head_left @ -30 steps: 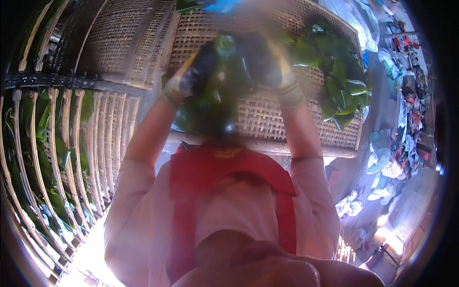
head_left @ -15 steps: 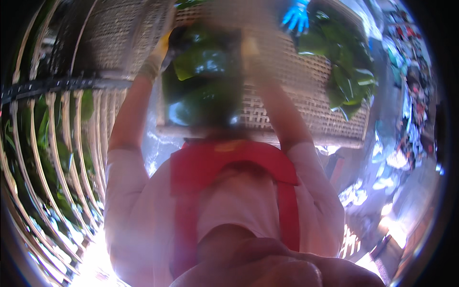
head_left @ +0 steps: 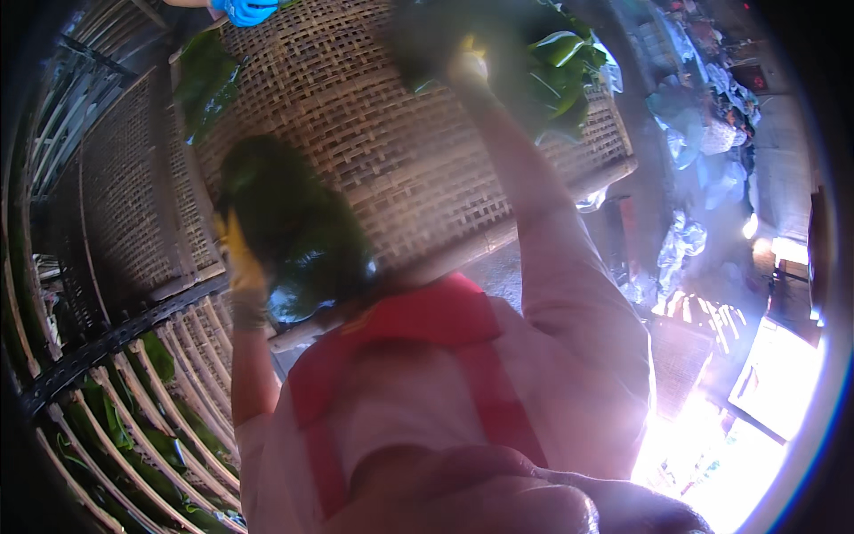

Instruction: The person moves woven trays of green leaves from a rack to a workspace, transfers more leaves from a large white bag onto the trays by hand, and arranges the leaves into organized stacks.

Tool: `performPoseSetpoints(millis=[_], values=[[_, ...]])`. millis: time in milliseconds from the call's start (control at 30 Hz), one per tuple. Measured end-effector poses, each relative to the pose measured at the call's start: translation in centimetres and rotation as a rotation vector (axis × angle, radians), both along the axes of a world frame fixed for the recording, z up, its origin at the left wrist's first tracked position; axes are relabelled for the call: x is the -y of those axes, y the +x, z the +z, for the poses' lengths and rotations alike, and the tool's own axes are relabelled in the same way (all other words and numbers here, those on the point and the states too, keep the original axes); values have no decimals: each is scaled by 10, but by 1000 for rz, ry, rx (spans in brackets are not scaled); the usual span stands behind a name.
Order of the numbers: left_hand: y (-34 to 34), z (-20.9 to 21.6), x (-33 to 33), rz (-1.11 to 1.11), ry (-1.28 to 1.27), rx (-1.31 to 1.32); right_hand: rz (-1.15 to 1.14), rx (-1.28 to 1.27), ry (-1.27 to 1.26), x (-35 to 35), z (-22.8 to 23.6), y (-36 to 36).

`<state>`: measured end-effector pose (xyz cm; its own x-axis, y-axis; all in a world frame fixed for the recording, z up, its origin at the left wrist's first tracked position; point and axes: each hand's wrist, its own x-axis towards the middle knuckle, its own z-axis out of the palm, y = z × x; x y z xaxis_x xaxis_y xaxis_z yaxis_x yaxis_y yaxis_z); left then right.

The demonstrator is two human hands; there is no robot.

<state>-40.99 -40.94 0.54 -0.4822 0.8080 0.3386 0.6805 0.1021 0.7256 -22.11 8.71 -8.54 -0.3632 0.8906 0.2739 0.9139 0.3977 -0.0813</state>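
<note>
A pile of dark green, glossy leaf-like sheets (head_left: 298, 222) lies on the near left of a woven bamboo tray (head_left: 382, 178). At the pile's left edge is my left hand (head_left: 240, 258), in a yellow glove, fingers stretched out. My right hand (head_left: 470, 67), in a pale yellow glove, reaches to the far right of the tray. Motion smears its fingers beside a dark blurred shape, so its grip is unclear. More shiny green sheets (head_left: 565, 76) lie just right of that hand.
Another person's blue-gloved hand (head_left: 247, 11) is at the tray's far left, near other green sheets (head_left: 209, 84). To my left stand a second woven tray (head_left: 124, 187) and a slatted bamboo rack (head_left: 169, 400) with green sheets in it. Crumpled plastic (head_left: 680, 240) lies at right.
My view has turned, shifting the scene. My right hand has left the near pile and moved to the far right sheets. My left hand stays by the pile. The blue-gloved hand now appears at far left.
</note>
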Motion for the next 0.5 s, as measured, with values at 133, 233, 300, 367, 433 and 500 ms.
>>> performPoseSetpoints(millis=[133,233,300,367,433,500], values=[[42,14,-37,-113,-130,-103,-79,-828,-554,53,38,-53],[56,-2,-102,-357,226,942,212,-1419,-810,99,75,-39],[67,-14,-132,-473,390,1310,296,-1875,-1119,121,80,-26],[75,-21,-146,-512,389,1535,424,-2132,-1293,162,71,-14],[78,-19,-155,-495,314,1902,597,-1793,-1082,218,75,2],[68,-27,-153,-561,39,1001,590,-1479,-1026,257,87,31]])
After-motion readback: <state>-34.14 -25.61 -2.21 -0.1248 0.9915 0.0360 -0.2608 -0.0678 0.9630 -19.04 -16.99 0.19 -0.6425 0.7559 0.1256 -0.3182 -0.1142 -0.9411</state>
